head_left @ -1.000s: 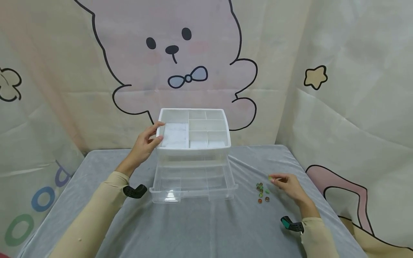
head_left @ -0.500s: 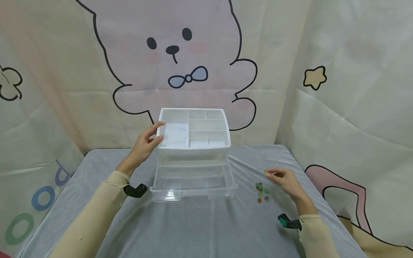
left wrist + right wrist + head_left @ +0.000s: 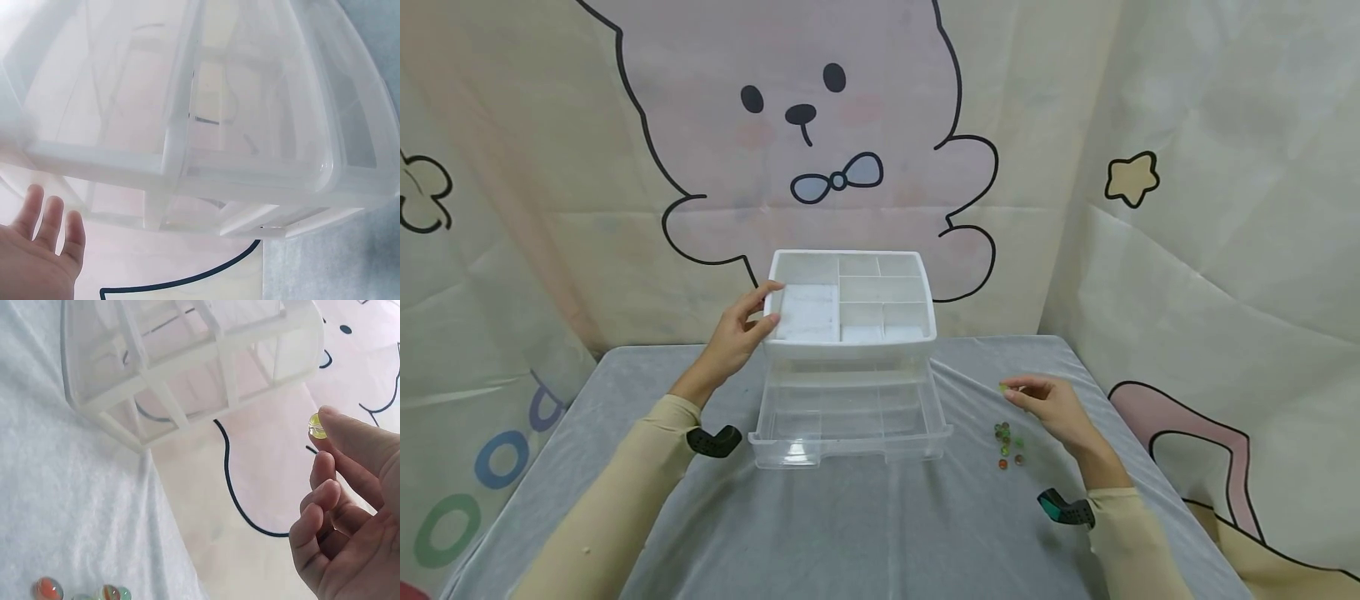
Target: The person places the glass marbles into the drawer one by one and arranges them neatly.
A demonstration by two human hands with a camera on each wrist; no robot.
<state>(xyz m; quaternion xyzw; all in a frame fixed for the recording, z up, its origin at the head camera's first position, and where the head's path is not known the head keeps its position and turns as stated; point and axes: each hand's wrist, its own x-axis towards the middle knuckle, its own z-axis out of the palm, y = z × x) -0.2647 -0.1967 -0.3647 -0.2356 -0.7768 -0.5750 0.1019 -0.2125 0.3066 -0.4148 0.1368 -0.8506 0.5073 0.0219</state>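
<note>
The right hand (image 3: 1048,404) pinches a yellow-green marble (image 3: 317,425) between thumb and forefinger, lifted off the counter (image 3: 865,517) at about 3 o'clock from the open drawer (image 3: 850,425). The grip is narrow, closed on the marble; the other fingers (image 3: 315,519) curl loosely. Just below the hand, at its 7 o'clock, a small cluster of marbles (image 3: 1009,444) lies on the cloth. The left hand (image 3: 741,337) rests against the organizer (image 3: 850,304) at its 9 o'clock edge, thumb on the rim, fingers fairly straight, grip wide. The clear drawer stands pulled out toward 6 o'clock.
</note>
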